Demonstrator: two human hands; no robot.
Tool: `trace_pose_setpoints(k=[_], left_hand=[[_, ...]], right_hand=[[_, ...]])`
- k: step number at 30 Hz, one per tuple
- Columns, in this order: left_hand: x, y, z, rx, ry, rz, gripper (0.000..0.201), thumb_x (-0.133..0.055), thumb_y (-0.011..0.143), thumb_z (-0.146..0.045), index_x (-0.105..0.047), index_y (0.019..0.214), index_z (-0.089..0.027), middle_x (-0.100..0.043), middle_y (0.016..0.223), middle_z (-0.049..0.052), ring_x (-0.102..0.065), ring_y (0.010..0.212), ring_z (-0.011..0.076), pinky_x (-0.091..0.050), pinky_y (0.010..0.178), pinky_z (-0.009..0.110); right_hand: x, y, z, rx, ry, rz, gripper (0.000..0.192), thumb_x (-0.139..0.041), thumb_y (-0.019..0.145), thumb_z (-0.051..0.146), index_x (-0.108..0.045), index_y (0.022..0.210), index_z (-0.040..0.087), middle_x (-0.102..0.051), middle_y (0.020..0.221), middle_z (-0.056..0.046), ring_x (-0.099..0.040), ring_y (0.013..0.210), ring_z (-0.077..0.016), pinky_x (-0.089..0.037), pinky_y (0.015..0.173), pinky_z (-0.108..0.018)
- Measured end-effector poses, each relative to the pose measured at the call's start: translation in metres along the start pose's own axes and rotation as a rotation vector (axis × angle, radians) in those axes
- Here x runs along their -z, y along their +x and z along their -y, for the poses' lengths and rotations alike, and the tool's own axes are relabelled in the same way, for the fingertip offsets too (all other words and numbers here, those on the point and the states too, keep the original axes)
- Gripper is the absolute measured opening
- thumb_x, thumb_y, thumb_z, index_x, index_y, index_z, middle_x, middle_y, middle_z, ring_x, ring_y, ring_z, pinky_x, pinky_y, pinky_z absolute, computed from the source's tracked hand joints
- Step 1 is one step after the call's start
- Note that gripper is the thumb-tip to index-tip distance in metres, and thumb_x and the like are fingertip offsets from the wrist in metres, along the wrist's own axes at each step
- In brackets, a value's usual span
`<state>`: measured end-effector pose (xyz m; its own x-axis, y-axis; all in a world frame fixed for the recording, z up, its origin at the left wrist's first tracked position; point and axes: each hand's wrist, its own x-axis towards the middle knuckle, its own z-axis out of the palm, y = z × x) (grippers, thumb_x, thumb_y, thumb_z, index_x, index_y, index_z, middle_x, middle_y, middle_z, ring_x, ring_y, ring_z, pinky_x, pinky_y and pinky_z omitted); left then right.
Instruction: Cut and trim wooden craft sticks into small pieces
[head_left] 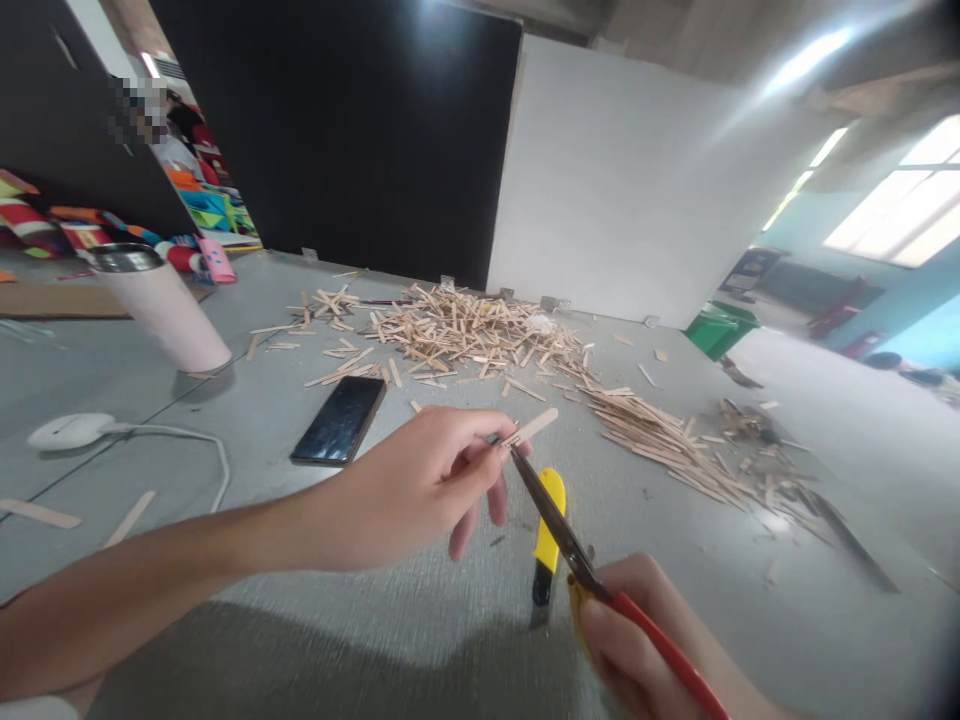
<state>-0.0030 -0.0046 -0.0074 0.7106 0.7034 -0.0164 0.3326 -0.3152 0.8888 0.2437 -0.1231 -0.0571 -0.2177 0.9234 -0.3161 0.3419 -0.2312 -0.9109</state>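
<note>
Between its thumb and fingertips, my left hand pinches a wooden craft stick, whose rounded end points up and to the right. My right hand is wrapped round a pair of scissors with red and yellow handles. Their long dark blades reach up to the stick at my left fingertips. Whether the blade tips are apart there is too small to tell. Under the scissors, a yellow utility knife with a black end lies on the grey table.
A large heap of craft sticks lies at the back, with a row of sticks to the right and scraps beyond. A phone, pink bottle and white cabled charger are left. Black and white panels stand behind.
</note>
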Motion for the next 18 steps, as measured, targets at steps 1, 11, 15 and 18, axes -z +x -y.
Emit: trace_pose_setpoints(k=[1,11,15,18], left_hand=[[0.000,0.000,0.000,-0.002,0.000,-0.001,0.031,-0.039,0.116,-0.038,-0.064,0.112,-0.020,-0.077,0.085,-0.001,-0.065,0.048,0.0072,-0.044,0.050,0.021],[0.000,0.000,-0.003,0.004,-0.001,-0.007,0.031,-0.038,0.116,-0.036,-0.064,0.111,-0.020,-0.076,0.084,-0.002,-0.065,0.049,0.0076,-0.046,0.051,0.022],[0.000,-0.001,-0.003,0.008,-0.010,0.000,0.031,-0.039,0.116,-0.038,-0.065,0.113,-0.019,-0.077,0.086,0.000,-0.065,0.049,0.0081,-0.046,0.051,0.022],[-0.001,-0.001,-0.003,0.014,-0.007,0.006,0.032,-0.039,0.116,-0.037,-0.065,0.116,-0.019,-0.077,0.086,0.001,-0.065,0.049,0.0083,-0.045,0.050,0.022]], right_hand=[[0.000,0.001,0.001,-0.021,0.007,0.031,0.062,-0.055,0.092,0.083,-0.043,0.072,0.025,-0.041,0.067,0.004,-0.035,0.056,-0.0124,-0.029,0.047,-0.027],[-0.004,0.005,0.001,-0.082,-0.004,0.013,0.068,-0.055,0.088,0.086,-0.037,0.062,0.026,-0.029,0.058,0.007,-0.026,0.052,-0.0106,-0.020,0.044,-0.026],[-0.004,0.004,0.007,-0.073,0.016,0.013,0.072,-0.053,0.087,0.091,-0.034,0.062,0.026,-0.028,0.059,0.007,-0.025,0.051,-0.0098,-0.021,0.044,-0.025],[-0.004,0.003,0.006,-0.072,0.018,0.010,0.072,-0.054,0.087,0.091,-0.036,0.063,0.026,-0.027,0.059,0.007,-0.024,0.051,-0.0100,-0.020,0.044,-0.026]])
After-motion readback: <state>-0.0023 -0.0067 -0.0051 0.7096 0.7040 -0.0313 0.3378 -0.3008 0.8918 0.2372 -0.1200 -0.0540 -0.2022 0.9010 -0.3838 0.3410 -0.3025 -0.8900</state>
